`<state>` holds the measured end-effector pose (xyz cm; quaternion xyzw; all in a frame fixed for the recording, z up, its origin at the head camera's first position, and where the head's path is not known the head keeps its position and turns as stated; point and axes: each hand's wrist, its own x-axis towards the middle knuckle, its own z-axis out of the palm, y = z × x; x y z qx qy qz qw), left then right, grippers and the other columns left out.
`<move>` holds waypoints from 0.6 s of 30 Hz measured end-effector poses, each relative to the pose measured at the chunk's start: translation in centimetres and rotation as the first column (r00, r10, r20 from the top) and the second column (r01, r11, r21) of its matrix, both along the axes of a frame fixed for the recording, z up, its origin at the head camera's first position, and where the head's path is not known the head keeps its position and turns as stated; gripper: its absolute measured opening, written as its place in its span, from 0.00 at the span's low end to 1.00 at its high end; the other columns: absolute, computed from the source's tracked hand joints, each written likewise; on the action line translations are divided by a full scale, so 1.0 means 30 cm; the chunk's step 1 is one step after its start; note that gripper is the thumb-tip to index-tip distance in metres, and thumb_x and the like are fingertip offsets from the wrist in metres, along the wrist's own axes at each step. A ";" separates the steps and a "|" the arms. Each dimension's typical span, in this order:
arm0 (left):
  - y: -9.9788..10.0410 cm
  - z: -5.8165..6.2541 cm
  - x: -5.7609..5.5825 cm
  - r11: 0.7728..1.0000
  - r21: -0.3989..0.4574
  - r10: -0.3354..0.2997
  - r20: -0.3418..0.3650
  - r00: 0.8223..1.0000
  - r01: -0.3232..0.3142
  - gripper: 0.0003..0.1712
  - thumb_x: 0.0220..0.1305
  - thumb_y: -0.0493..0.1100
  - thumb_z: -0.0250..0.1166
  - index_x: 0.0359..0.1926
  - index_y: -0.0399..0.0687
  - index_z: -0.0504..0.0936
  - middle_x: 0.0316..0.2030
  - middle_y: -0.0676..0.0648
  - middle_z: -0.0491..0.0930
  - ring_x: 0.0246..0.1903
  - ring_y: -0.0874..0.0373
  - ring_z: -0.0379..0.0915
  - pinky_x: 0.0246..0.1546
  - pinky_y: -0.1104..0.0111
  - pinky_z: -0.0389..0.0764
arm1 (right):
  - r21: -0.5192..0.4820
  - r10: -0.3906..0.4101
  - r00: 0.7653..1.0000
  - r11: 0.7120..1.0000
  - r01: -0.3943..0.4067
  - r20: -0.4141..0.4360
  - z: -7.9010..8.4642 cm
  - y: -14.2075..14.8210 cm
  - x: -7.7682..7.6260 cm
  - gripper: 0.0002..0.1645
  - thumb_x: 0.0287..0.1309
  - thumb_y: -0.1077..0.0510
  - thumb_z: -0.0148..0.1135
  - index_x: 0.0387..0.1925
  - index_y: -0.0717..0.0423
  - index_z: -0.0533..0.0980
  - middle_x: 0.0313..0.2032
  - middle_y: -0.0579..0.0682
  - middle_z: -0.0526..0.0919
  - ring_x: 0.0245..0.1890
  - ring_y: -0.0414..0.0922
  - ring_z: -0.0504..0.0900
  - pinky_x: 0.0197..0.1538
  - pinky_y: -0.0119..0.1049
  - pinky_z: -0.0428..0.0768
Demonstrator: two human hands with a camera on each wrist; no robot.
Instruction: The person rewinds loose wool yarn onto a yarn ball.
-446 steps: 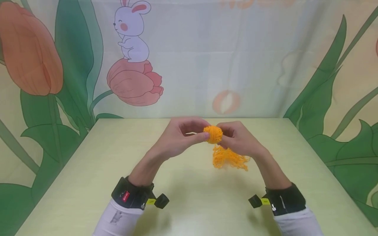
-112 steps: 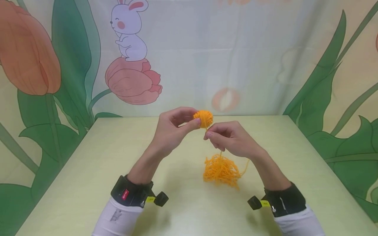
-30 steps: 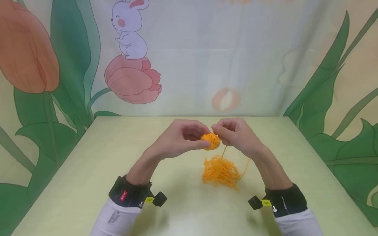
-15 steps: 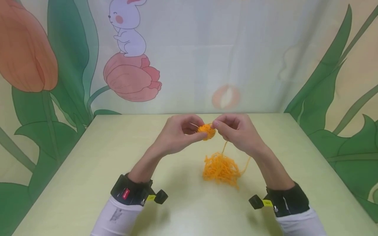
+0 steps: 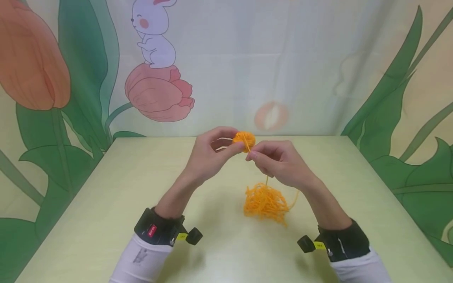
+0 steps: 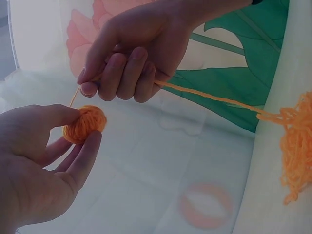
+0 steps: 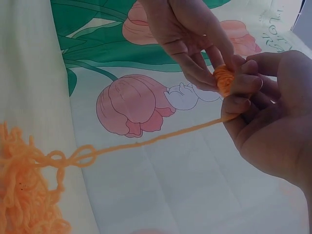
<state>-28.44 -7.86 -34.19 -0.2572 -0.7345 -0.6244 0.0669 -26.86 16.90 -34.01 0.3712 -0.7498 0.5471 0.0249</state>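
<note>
Around mid-frame in the head view, the yarn ball is pinched in the left hand, probably so its sides are free, while the right hand pinches the strand, seemingly for tension. Right wrist cam shows loops by the lower-left pile that the head view doesn't.

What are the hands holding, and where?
The left hand holds a small orange yarn ball by its sides; the right hand pinches a thin orange yarn strand near the ball.
</note>
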 end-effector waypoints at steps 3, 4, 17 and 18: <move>-0.003 0.003 0.001 0.997 0.066 -0.034 0.014 0.999 0.033 0.17 0.77 0.41 0.75 0.62 0.47 0.87 0.58 0.44 0.89 0.57 0.48 0.92 0.62 0.59 0.94 | 0.011 0.023 1.000 1.000 -0.023 0.007 -0.006 -0.002 -0.005 0.10 0.81 0.65 0.61 0.47 0.60 0.88 0.21 0.49 0.71 0.21 0.44 0.67 0.24 0.34 0.66; -0.005 0.003 0.001 0.995 0.089 -0.049 0.020 0.999 0.047 0.17 0.77 0.41 0.75 0.63 0.46 0.87 0.58 0.43 0.89 0.58 0.48 0.92 0.64 0.59 0.93 | 0.014 0.029 0.999 0.999 -0.029 0.013 -0.007 -0.003 -0.007 0.10 0.81 0.65 0.61 0.47 0.59 0.88 0.21 0.49 0.71 0.21 0.44 0.68 0.24 0.34 0.66; -0.011 0.019 0.018 0.982 0.123 -0.155 0.062 0.986 0.146 0.15 0.79 0.39 0.72 0.62 0.44 0.86 0.56 0.42 0.89 0.53 0.49 0.94 0.64 0.58 0.93 | 0.087 0.034 0.995 0.995 -0.042 0.092 -0.027 -0.002 -0.041 0.09 0.82 0.63 0.62 0.47 0.59 0.87 0.22 0.51 0.73 0.22 0.50 0.70 0.26 0.34 0.69; -0.011 0.019 0.020 0.982 0.113 -0.162 0.062 0.985 0.154 0.15 0.79 0.39 0.72 0.62 0.44 0.87 0.56 0.42 0.89 0.53 0.48 0.94 0.64 0.58 0.93 | 0.089 0.028 0.995 0.995 -0.037 0.097 -0.028 0.000 -0.043 0.09 0.82 0.63 0.62 0.47 0.58 0.87 0.22 0.51 0.73 0.22 0.51 0.70 0.26 0.34 0.69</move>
